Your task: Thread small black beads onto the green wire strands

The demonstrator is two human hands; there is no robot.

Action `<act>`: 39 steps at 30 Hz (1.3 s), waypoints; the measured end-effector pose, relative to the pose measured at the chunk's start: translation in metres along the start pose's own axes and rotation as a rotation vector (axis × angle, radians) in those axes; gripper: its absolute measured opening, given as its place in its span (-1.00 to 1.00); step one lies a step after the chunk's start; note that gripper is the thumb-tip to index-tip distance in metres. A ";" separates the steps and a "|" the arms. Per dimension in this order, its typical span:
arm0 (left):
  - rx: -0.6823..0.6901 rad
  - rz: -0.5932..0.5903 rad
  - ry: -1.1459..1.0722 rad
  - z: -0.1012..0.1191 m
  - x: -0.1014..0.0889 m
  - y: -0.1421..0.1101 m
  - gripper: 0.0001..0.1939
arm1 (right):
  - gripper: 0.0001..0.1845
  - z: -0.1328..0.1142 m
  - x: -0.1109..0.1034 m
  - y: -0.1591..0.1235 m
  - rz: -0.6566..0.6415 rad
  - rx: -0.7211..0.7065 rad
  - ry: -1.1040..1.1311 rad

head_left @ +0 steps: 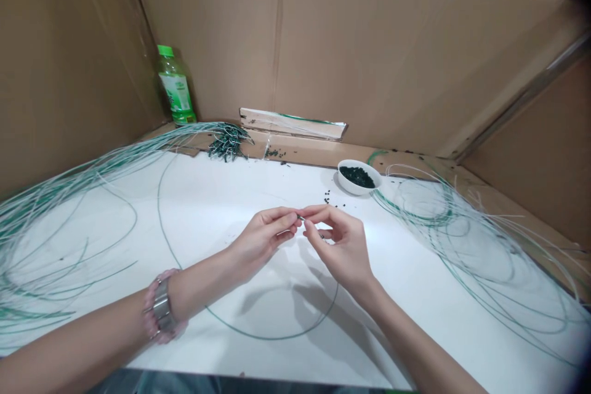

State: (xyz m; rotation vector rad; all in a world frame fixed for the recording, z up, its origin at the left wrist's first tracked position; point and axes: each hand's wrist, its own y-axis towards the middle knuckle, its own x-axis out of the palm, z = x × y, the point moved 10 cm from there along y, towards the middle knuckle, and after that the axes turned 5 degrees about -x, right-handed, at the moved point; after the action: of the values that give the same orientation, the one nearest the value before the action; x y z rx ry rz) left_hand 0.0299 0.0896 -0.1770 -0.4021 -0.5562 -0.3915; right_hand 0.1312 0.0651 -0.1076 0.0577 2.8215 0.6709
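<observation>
Left forearm (pixel 78 351) reaching across the near edge of the white worktop (pixel 221 197), left hand (pixel 261 240) and right hand (pixel 339 243) clenching a tiny dark piece (pixel 300 218) mid-worktop: light, fiddly, needing a fingertip pinch.

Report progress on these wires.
Done: the wire bundle's ends at the back already carry dark pieces. In hand: the left hand and right hand pinch a wire tip together. Remaining: the loose wires on the right, with no pieces visible on them, and the dark pieces heaped in the white bowl.
</observation>
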 end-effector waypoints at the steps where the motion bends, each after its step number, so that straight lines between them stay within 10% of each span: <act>1: -0.004 -0.001 -0.008 -0.001 0.000 0.000 -0.77 | -0.91 -0.001 0.000 0.000 0.002 0.000 -0.001; 39: 0.163 0.072 0.200 0.010 -0.009 -0.002 -0.84 | -0.86 -0.001 0.001 -0.002 0.003 -0.030 -0.100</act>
State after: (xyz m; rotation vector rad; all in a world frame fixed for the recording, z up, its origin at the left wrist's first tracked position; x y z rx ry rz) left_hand 0.0179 0.0949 -0.1743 -0.2223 -0.3740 -0.3109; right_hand 0.1299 0.0631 -0.1073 0.0877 2.7152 0.6912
